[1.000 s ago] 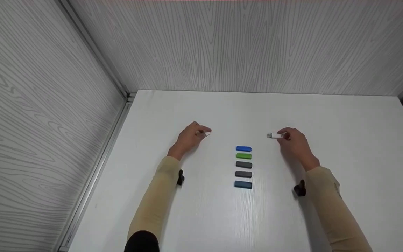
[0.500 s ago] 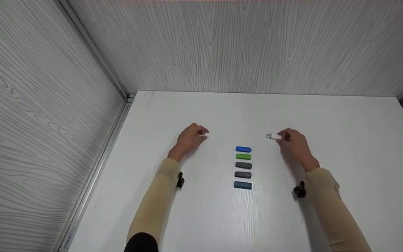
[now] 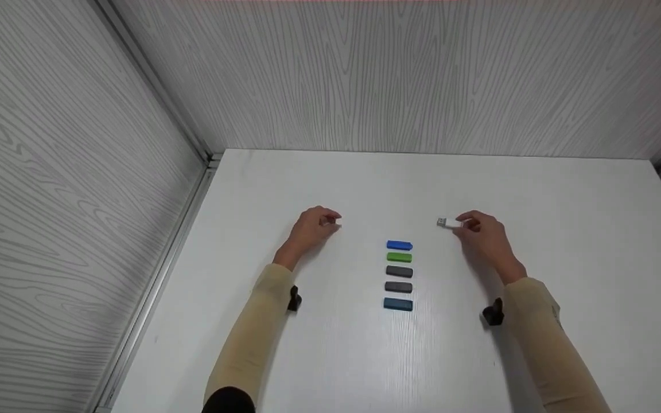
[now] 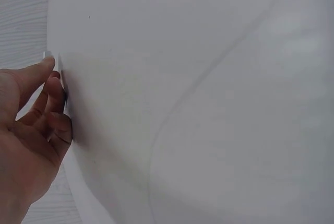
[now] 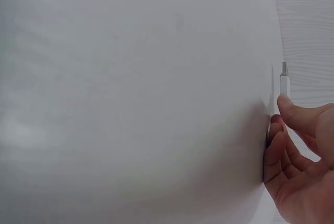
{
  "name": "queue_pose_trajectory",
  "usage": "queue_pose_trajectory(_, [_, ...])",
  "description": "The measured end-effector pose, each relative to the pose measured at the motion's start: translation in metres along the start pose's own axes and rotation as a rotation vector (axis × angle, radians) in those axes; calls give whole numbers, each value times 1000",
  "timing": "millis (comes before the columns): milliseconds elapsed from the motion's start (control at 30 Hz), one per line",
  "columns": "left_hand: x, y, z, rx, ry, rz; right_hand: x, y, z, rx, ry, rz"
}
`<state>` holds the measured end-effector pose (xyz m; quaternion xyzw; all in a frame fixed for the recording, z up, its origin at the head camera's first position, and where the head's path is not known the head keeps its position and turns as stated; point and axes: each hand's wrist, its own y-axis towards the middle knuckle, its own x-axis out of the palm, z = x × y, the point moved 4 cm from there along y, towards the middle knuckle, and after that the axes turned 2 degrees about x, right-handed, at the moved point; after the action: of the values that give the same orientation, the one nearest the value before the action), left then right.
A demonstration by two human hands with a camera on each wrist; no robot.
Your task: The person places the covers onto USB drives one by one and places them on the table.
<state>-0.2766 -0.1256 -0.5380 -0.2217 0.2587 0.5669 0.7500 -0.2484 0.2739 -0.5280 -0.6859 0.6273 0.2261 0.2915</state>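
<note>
In the head view, my right hand [image 3: 486, 238] pinches the back end of a white USB stick [image 3: 450, 223], its bare metal plug pointing left. The right wrist view shows the USB stick [image 5: 284, 83] sticking up past my thumb tip. Farther left, my left hand [image 3: 308, 229] pinches a small white cap [image 4: 47, 54], mostly hidden behind the thumb and fingers. Between the hands and nearer to me lies a column of capped USB sticks: a blue one [image 3: 400, 245], a green one [image 3: 399, 257], two grey ones [image 3: 399, 271] and a dark teal one [image 3: 398, 304].
A white table [image 3: 342, 355] lies under both hands. Wood-grain panels stand behind it [image 3: 393, 74] and on the left [image 3: 66, 201], with a metal rail [image 3: 152, 275] along the left edge. Black wrist mounts [image 3: 294, 299] sit beside the sleeves.
My left hand has drawn slightly back toward me, and the white cap has slipped from sight between its fingers. The right hand with the USB stick has hardly moved.
</note>
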Motion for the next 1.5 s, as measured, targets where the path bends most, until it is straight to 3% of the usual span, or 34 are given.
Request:
queue_pose_trajectory(300, [6,2,6,27,-68,-32,1,1,-1,25,8,10])
queue_pose_trajectory(633, [16,8,22,65,-37,-35,9,-2,-7,8,0,-7])
queue_pose_trajectory(1067, [31,8,35,45,-1,-45,23,-2,-14,-17,17,-23])
queue_pose_trajectory(1500, [48,12,52,63,-56,-54,36,-5,-28,-3,26,-32])
